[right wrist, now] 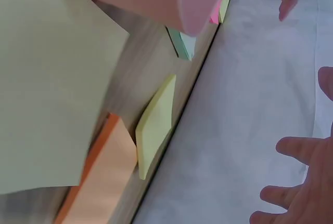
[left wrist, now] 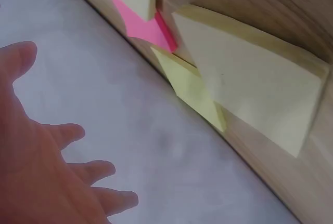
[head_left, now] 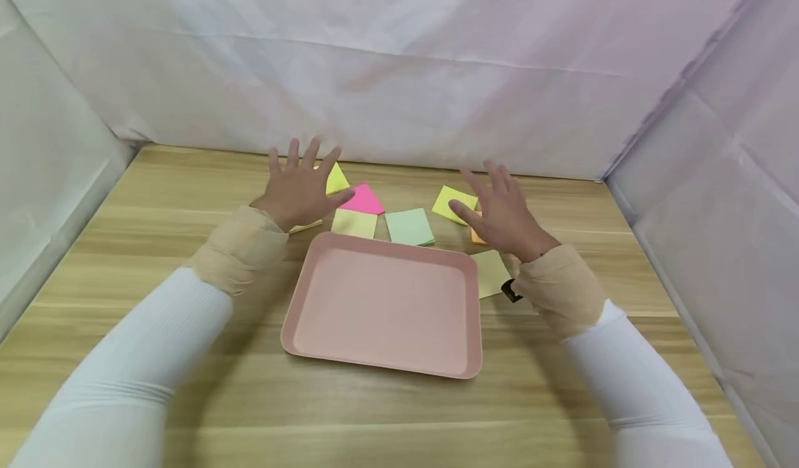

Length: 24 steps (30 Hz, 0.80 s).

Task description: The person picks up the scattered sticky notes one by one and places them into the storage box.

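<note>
Both hands hover over the back of the table with fingers spread, holding nothing. The left hand overlaps a yellow sticky note pad in the head view, with a pink pad by its thumb. A pale yellow pad and a mint green pad lie between the hands. My right hand is nearest a bright yellow pad and an orange pad, which it partly hides in the head view. Another pale pad lies below that hand's wrist. In the left wrist view a cream pad shows large.
A shallow pink tray lies in front of the pads, its right rim against the pale pad. White cloth walls enclose the wooden table at the back and both sides. A small black object shows at the right wrist.
</note>
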Each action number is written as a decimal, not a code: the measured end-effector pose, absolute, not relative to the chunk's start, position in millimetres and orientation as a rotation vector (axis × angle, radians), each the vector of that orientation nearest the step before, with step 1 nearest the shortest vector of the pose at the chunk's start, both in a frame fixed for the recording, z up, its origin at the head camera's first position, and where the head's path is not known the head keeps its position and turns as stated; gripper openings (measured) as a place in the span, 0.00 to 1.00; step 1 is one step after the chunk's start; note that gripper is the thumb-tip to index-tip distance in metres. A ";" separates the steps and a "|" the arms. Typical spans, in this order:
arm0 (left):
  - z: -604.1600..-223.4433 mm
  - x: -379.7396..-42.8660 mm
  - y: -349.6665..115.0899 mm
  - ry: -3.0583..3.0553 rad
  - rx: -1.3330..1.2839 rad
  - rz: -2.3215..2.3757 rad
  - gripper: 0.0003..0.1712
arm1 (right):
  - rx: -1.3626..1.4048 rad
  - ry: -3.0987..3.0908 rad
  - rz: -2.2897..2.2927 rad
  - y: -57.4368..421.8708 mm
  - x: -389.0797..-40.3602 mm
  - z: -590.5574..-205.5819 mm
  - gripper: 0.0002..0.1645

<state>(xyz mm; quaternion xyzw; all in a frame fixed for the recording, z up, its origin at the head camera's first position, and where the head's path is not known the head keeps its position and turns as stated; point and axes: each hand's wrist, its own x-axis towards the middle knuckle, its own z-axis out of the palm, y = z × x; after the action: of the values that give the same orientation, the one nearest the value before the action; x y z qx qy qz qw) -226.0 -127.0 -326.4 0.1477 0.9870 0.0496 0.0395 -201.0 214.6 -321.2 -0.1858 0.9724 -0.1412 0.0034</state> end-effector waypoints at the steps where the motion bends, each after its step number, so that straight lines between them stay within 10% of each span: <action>1: -327.2 -226.1 -129.1 3.019 0.451 0.144 0.46 | -0.590 3.039 -0.460 214.3 -198.4 -323.3 0.44; 24: -359.0 -231.1 -161.9 2.765 0.494 0.239 0.35 | -0.782 2.734 -0.627 199.5 -160.0 -373.0 0.25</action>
<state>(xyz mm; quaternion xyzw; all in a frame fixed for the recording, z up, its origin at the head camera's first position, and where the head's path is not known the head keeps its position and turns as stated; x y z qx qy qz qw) -231.1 -161.9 -359.0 0.1728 0.9682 0.0837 0.1604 -160.0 199.5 -373.0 -0.2668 0.9327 -0.2140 0.1144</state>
